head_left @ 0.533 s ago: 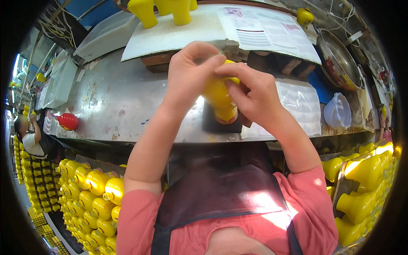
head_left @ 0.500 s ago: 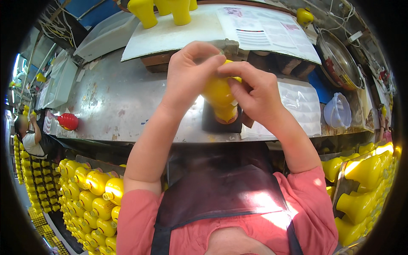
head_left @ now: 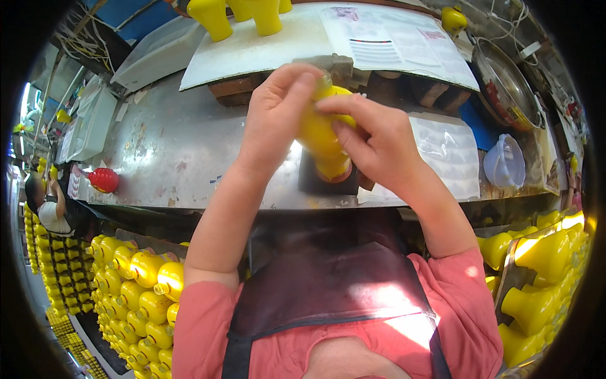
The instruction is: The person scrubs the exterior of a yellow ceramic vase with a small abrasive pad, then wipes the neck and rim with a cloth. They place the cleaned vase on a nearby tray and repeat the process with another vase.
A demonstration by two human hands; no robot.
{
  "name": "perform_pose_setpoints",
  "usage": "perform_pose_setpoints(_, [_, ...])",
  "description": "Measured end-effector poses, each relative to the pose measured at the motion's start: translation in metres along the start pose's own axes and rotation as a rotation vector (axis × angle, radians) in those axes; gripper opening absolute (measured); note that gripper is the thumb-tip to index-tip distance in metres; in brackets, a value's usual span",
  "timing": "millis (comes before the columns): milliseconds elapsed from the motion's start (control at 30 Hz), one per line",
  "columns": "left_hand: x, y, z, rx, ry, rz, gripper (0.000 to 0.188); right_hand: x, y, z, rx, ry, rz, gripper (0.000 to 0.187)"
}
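A glossy yellow vase-shaped vessel (head_left: 319, 136) stands between my hands, its lower end over a dark pad (head_left: 309, 182) at the bench's front edge. A clear, glassy tip shows at its top, beside my left fingers. My left hand (head_left: 278, 114) is closed against the vessel's upper left side, its fingers curled and partly hidden. On the other side, my right hand (head_left: 382, 136) grips the upper right with forefinger and thumb. Whether a small piece such as a sticker is between my fingertips, I cannot tell.
Several yellow vases (head_left: 266, 18) stand on a raised white board (head_left: 290, 47) behind. Clear plastic sheets (head_left: 445, 151) and a pale bucket (head_left: 504, 163) lie right; a red ribbed object (head_left: 103, 180) sits left. Stacked yellow vessels (head_left: 145, 268) flank me. Another person (head_left: 53, 211) works far left.
My left thumb and fingers have drawn back slightly left from the right fingertips, uncovering the vessel's clear tip. My right hand remains on the upper right side.
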State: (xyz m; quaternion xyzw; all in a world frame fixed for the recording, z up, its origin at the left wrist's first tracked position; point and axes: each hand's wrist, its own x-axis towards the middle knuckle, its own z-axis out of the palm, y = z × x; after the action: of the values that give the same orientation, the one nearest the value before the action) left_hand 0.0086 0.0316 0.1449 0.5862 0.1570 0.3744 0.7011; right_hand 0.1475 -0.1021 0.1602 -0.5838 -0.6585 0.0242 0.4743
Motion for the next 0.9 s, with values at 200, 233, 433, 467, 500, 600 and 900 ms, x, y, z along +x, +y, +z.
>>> perform_pose_setpoints(200, [-0.013,-0.006,-0.002,0.044,-0.054,0.051,0.032,0.014,0.011,-0.003,0.31,0.101,0.313,0.018])
perform_pose_setpoints(233, [-0.016,-0.008,-0.002,0.084,-0.075,0.086,0.036,0.016,0.013,-0.007,0.313,0.085,0.356,0.021])
perform_pose_setpoints(433, [-0.024,-0.016,-0.002,0.174,-0.112,0.207,0.051,0.044,0.015,-0.025,0.454,-0.19,0.546,0.029])
perform_pose_setpoints(467, [-0.025,-0.017,-0.001,0.177,-0.106,0.21,0.055,0.05,0.015,-0.027,0.5,-0.252,0.567,0.03])
perform_pose_setpoints(500, [-0.026,-0.018,-0.001,0.174,-0.095,0.208,0.058,0.057,0.014,-0.027,0.482,-0.286,0.558,0.032])
perform_pose_setpoints(600, [-0.027,-0.018,-0.003,0.325,-0.063,0.302,0.071,0.072,0.012,-0.024,0.47,-0.471,0.507,0.035])
perform_pose_setpoints(900, [-0.013,-0.015,-0.005,0.588,-0.177,0.577,0.053,0.052,0.017,-0.03,0.403,-0.299,0.575,0.032])
